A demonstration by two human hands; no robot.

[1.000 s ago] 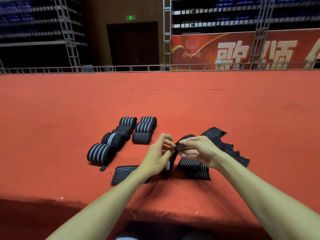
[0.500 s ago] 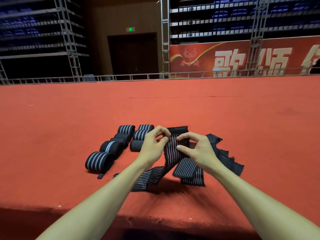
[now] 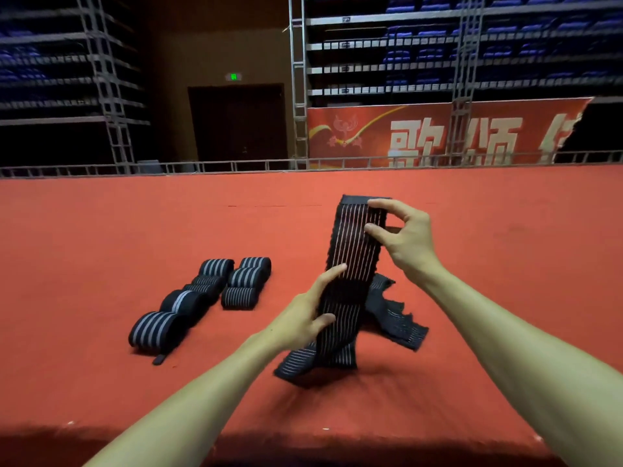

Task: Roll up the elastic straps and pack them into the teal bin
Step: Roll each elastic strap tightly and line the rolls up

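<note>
The strap [image 3: 354, 251] has been lifted straight: right hand [image 3: 404, 241] pinches its top end, left hand [image 3: 303, 318] grips lower down. Straightened like that, rolling likely starts next.

Seven rolled-up black elastic straps with pale grey stripes [image 3: 155, 328] lie on the red carpeted tabletop [image 3: 101, 247], four in the left row and three in the right row [image 3: 246, 279]. One unrolled black striped strap [image 3: 354, 257] is gripped by two hands, the left hand [image 3: 300, 318] and the right hand [image 3: 404, 237]. Behind it lies one loose heap of black strapping [image 3: 394, 315]; how many straps it holds cannot be told.
</note>
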